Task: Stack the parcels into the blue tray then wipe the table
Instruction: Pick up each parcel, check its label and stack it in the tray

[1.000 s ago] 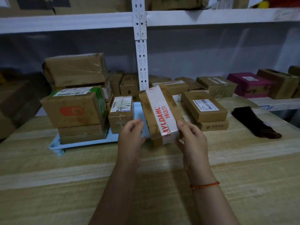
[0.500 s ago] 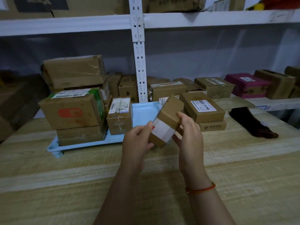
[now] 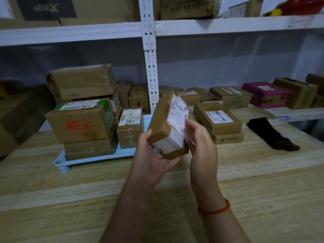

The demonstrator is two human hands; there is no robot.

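The left hand [image 3: 154, 160] grips a tilted brown parcel [image 3: 168, 125] from below, above the desk [image 3: 263, 181]. The right hand [image 3: 201, 146] rests against its labelled side, fingers relaxed. The blue tray [image 3: 98, 157] sits just behind.

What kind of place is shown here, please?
Probably a parcel storeroom or small warehouse: white metal shelving holds many labelled cardboard parcels, more are stacked in a blue tray, and both hands hold another parcel.

hands [image 3: 154, 163]: 2 | blue tray [image 3: 98, 157]: 1 | parcels in tray [image 3: 78, 127]: 4 | parcels on table [image 3: 219, 118]: 2 | held parcel [image 3: 166, 123]: 1
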